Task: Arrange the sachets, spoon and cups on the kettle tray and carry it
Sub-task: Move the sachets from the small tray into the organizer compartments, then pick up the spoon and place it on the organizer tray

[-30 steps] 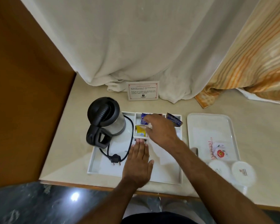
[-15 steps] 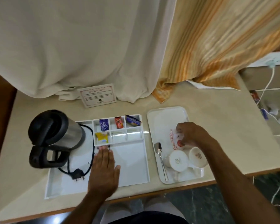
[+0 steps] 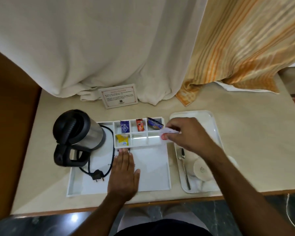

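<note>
curtains (image 3: 100,48), card (image 3: 119,96) (printed), counter (image 3: 254,133)

Kettle (image 3: 78,132) left on the kettle tray (image 3: 153,181), sachet compartments (image 3: 138,133) behind (second tray (image 3: 215,126) right).

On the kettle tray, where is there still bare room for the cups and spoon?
The kettle tray's flat floor is bare between the left hand and its right wall. Two front compartments beside the yellow sachet are empty. Crowded: the kettle and cord fill the left.
</note>
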`<act>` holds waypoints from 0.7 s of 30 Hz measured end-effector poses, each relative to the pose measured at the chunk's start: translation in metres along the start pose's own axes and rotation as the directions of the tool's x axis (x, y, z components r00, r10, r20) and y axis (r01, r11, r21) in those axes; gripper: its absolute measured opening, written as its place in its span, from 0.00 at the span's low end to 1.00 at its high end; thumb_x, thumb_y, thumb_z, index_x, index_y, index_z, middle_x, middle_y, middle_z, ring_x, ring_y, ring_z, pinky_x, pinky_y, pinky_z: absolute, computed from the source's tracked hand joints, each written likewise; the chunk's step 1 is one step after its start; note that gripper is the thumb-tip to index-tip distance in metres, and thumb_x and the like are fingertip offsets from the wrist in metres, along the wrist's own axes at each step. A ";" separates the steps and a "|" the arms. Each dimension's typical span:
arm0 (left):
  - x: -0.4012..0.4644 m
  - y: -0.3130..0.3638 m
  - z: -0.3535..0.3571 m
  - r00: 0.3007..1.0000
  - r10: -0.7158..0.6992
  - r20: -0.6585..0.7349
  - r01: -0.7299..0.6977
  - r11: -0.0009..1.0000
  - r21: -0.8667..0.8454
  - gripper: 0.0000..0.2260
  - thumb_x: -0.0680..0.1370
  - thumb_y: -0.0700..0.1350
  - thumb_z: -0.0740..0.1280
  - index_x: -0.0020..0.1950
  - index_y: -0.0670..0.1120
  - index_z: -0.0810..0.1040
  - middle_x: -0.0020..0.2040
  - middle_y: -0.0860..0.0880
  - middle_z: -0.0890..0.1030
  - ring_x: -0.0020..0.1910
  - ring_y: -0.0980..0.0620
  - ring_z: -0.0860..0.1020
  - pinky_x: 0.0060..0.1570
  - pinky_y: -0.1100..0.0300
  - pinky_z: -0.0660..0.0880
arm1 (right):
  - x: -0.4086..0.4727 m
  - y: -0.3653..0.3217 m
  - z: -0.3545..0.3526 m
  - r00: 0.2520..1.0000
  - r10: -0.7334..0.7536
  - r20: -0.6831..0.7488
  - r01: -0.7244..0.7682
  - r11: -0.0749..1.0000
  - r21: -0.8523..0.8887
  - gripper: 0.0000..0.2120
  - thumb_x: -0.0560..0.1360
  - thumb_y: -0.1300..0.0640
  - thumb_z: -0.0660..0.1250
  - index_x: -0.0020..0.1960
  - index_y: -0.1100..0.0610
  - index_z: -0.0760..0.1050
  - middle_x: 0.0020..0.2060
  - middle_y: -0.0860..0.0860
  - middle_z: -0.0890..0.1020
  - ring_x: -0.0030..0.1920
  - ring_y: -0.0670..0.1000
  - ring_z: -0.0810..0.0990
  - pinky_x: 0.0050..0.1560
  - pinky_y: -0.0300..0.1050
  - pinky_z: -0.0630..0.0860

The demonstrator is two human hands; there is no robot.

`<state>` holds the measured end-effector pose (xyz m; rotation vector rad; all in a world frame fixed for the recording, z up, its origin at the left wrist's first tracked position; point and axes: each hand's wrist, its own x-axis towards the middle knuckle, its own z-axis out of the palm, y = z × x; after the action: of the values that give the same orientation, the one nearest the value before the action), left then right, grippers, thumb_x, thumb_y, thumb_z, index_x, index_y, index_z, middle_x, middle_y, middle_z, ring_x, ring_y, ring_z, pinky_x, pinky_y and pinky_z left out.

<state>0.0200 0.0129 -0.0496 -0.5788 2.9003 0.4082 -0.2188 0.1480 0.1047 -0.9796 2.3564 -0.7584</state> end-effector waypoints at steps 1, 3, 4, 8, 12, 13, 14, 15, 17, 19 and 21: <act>0.000 0.000 0.000 1.000 0.003 0.000 -0.003 1.000 0.003 0.31 0.81 0.57 0.45 0.77 0.38 0.51 0.78 0.36 0.51 0.78 0.41 0.46 0.75 0.43 0.49 | 0.007 -0.013 0.014 0.999 -0.035 -0.015 0.035 0.999 -0.037 0.08 0.68 0.45 0.72 0.44 0.47 0.81 0.39 0.44 0.83 0.40 0.46 0.79 0.39 0.44 0.75; -0.001 -0.001 -0.001 1.000 0.013 0.000 -0.013 1.000 0.013 0.31 0.81 0.57 0.46 0.77 0.37 0.51 0.78 0.35 0.52 0.78 0.40 0.47 0.75 0.44 0.48 | 0.022 -0.033 0.046 0.995 -0.102 -0.025 0.096 0.980 -0.172 0.07 0.71 0.48 0.70 0.49 0.47 0.82 0.44 0.47 0.84 0.45 0.50 0.80 0.43 0.45 0.76; -0.001 -0.001 -0.002 1.000 0.019 0.000 -0.019 1.000 0.015 0.31 0.81 0.56 0.47 0.77 0.36 0.52 0.77 0.35 0.53 0.78 0.40 0.47 0.75 0.44 0.48 | 0.029 -0.039 0.059 0.992 -0.124 -0.010 0.118 0.962 -0.245 0.06 0.72 0.51 0.70 0.49 0.48 0.82 0.45 0.48 0.84 0.47 0.52 0.80 0.43 0.43 0.75; 0.000 0.003 -0.005 1.000 0.027 -0.008 -0.027 1.000 0.009 0.30 0.81 0.55 0.51 0.76 0.35 0.56 0.77 0.34 0.57 0.77 0.39 0.50 0.74 0.44 0.48 | 0.046 -0.048 0.092 0.987 -0.091 0.135 0.139 0.899 -0.416 0.09 0.72 0.60 0.68 0.49 0.51 0.81 0.49 0.52 0.83 0.48 0.55 0.81 0.42 0.43 0.75; -0.002 -0.001 -0.006 1.000 0.011 -0.004 -0.011 1.000 0.022 0.30 0.81 0.56 0.49 0.77 0.36 0.55 0.77 0.34 0.56 0.77 0.39 0.49 0.75 0.43 0.47 | 0.044 -0.046 0.107 0.993 -0.103 0.058 0.118 0.893 -0.434 0.12 0.72 0.60 0.69 0.56 0.56 0.77 0.56 0.54 0.76 0.52 0.56 0.79 0.44 0.49 0.77; -0.003 -0.002 -0.006 1.000 0.007 -0.003 -0.006 1.000 0.024 0.31 0.81 0.56 0.49 0.77 0.36 0.54 0.77 0.35 0.55 0.78 0.39 0.48 0.76 0.43 0.47 | 0.041 -0.046 0.109 0.995 -0.096 0.005 0.089 0.903 -0.420 0.14 0.73 0.58 0.70 0.58 0.56 0.75 0.57 0.54 0.75 0.53 0.55 0.78 0.45 0.49 0.77; -0.004 -0.002 -0.005 1.000 0.002 -0.001 -0.002 1.000 0.026 0.31 0.81 0.56 0.48 0.77 0.37 0.53 0.78 0.35 0.55 0.78 0.40 0.48 0.75 0.43 0.46 | 0.037 -0.045 0.109 0.995 -0.089 -0.055 0.059 0.916 -0.398 0.17 0.73 0.56 0.70 0.60 0.55 0.73 0.57 0.53 0.74 0.53 0.54 0.78 0.45 0.50 0.78; -0.005 -0.003 -0.005 1.000 -0.002 -0.002 0.002 1.000 0.027 0.31 0.81 0.56 0.48 0.77 0.37 0.53 0.78 0.35 0.55 0.78 0.40 0.48 0.75 0.43 0.46 | 0.032 -0.043 0.106 0.988 -0.082 -0.128 0.031 0.934 -0.355 0.18 0.73 0.55 0.71 0.61 0.55 0.72 0.57 0.53 0.73 0.52 0.54 0.78 0.45 0.50 0.78; -0.008 -0.007 -0.004 1.000 -0.013 -0.002 0.013 0.999 0.029 0.31 0.81 0.57 0.49 0.77 0.38 0.51 0.78 0.36 0.53 0.78 0.41 0.47 0.74 0.43 0.45 | 0.021 -0.038 0.095 0.957 -0.042 -0.288 -0.024 0.975 -0.220 0.19 0.71 0.55 0.72 0.60 0.53 0.72 0.55 0.52 0.74 0.49 0.53 0.79 0.44 0.50 0.79; -0.010 -0.010 -0.003 1.000 -0.028 -0.001 0.028 0.999 0.027 0.31 0.82 0.58 0.48 0.77 0.39 0.50 0.78 0.38 0.52 0.78 0.42 0.46 0.74 0.44 0.45 | 0.008 -0.020 0.079 0.922 0.040 -0.385 -0.107 0.982 -0.155 0.17 0.71 0.57 0.71 0.58 0.51 0.73 0.54 0.52 0.75 0.48 0.54 0.79 0.44 0.49 0.78; -0.010 -0.011 -0.003 0.999 -0.038 0.002 0.038 0.999 0.019 0.31 0.82 0.58 0.47 0.77 0.40 0.49 0.78 0.38 0.51 0.78 0.41 0.45 0.74 0.44 0.46 | -0.003 0.005 0.061 0.930 0.184 -0.319 -0.259 0.943 -0.208 0.17 0.70 0.57 0.70 0.57 0.49 0.73 0.54 0.51 0.77 0.51 0.55 0.79 0.47 0.50 0.77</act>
<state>0.0337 0.0056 -0.0470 -0.6289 2.8829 0.3754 -0.1826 0.1348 0.0571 -0.7098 2.8194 -0.5620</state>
